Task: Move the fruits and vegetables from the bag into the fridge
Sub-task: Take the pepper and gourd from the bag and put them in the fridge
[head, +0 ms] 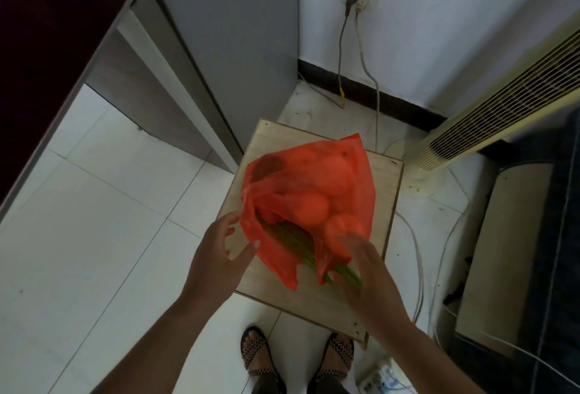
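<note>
Step, I'd judge: open mouth, take first item. Left hand (219, 255) best pins plastic; right hand (367, 271) lifts one piece, not dragging bag. Both hands apart, fingers spread, gripping nothing. Red bag (314, 180) slumped mid wooden board (386, 186), mouth toward near edge; round orange fruits (310, 208) and long green vegetable (288, 236) showing.

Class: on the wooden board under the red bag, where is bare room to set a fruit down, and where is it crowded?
Bare: the strip of wooden board right of the red bag, and its far-left corner. Crowded: the bag's mouth, where left hand, right hand, green vegetables and round fruits gather.
</note>
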